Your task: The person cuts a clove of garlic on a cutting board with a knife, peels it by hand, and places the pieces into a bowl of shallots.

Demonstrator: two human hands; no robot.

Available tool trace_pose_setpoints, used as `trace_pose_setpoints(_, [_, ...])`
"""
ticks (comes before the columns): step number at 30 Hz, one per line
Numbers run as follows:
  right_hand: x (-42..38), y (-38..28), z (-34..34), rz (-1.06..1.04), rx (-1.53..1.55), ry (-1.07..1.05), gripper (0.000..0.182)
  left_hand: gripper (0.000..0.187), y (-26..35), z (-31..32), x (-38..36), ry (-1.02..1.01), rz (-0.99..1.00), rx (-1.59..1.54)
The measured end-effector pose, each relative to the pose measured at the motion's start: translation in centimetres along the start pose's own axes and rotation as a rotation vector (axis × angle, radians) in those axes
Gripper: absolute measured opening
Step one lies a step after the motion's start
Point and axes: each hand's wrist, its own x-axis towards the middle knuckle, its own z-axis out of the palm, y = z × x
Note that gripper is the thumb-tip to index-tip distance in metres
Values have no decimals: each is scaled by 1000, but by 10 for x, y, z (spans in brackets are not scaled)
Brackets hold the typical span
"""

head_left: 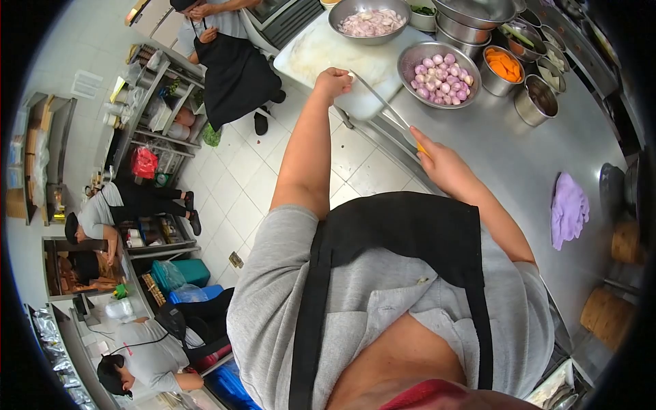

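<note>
A knife [383, 101] with a yellow handle is in my right hand [443, 162], whose fingers are wrapped round the handle. The blade points toward my left hand [333, 83], its tip close to the fingertips. My left hand is closed in a pinch at the edge of the white cutting board [307, 51]; a small pale piece shows at its fingertips, too small to name. Right of the board stands a metal bowl of peeled purple shallots [444, 78]. Behind the board, another metal bowl holds sliced shallots [372, 22].
The steel counter [492, 143] also carries a pot of orange pieces [503, 65], an empty-looking metal pot [536, 101], stacked bowls and a purple cloth [570, 210]. Across the tiled floor [253, 178], a person in a black apron [232, 75] stands; two others are near shelves.
</note>
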Motion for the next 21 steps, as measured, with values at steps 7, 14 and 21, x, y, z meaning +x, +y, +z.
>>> trace_pose_setpoints(7, [5, 3, -1, -6, -24, 2, 52, 23, -1, 3, 0, 78, 52, 179])
trace_pose_setpoints(14, [10, -6, -9, 47, -29, -53, 51, 22, -8, 1, 8, 66, 94, 200])
trace_pose_setpoints(21, [54, -3, 6, 79, -126, -61, 55, 21, 4, 5, -3, 70, 78, 251])
